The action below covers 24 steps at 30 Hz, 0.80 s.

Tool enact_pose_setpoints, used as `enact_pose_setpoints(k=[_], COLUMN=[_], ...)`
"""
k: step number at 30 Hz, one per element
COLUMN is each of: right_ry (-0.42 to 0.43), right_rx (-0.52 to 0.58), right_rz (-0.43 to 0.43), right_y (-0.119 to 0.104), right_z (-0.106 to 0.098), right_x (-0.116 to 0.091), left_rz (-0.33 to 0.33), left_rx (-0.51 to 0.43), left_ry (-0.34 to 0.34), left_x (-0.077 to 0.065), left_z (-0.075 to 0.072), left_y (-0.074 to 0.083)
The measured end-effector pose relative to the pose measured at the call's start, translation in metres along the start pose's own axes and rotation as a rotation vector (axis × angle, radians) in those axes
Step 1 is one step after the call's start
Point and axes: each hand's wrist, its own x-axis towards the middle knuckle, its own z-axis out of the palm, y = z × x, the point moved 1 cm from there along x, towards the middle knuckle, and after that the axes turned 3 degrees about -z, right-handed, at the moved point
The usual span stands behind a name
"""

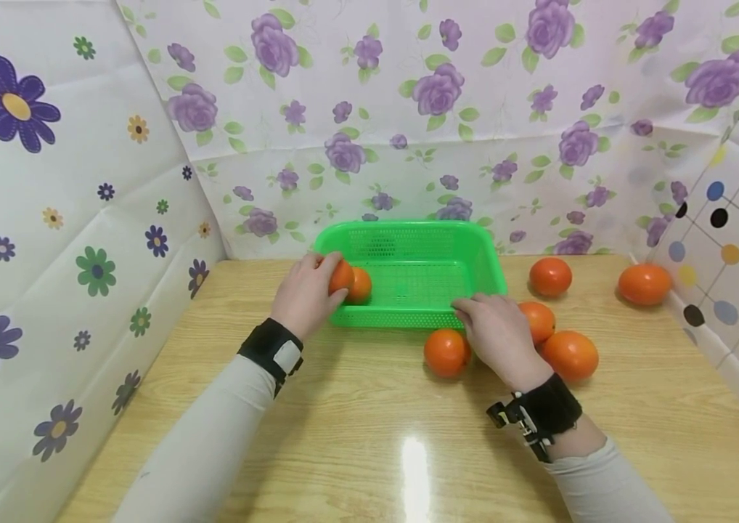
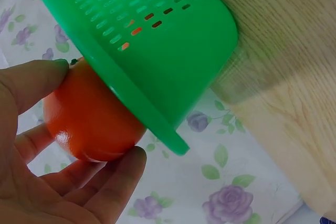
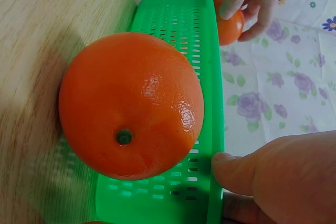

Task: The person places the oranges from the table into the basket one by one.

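A green plastic basket [image 1: 409,317] with perforated walls stands at the back of the table. My left hand [image 1: 307,294] holds a glossy orange-red tomato [image 2: 94,111] over the basket's left end, thumb on one side and fingers curled around the other; a bit of green shows at its top. Beside it, an orange [image 1: 361,285] lies inside the basket. My right hand [image 1: 496,330] grips the basket's near rim toward its right corner, thumb on the rim [image 3: 216,129], the other fingers mostly hidden. Just outside the near wall sits another orange [image 3: 131,106], close to this hand.
Two orange fruits [image 1: 570,356] sit at the right hand's outer side, partly covered by it. Farther back right are a redder round fruit [image 1: 550,277] and an oblong orange-red one [image 1: 645,284]. Patterned sheets [image 1: 369,145] enclose the wooden table [image 1: 356,436] behind and at both sides.
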Motion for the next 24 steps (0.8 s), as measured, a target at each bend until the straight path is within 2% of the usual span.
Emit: enact_pose_setpoints(k=[15,24], right_ry=[0.001,0.004], right_rx=[0.000,-0.004], right_rz=[-0.007,-0.015], right_y=[0.002,0.000], right_z=[0.002,0.000], right_x=[0.000,0.000], left_rz=[-0.054,-0.070], left_rx=[-0.017,-0.005], left_ry=[-0.083,-0.117], left_x=[0.009,0.009], left_z=[0.013,0.014], left_y=[-0.005,-0.003])
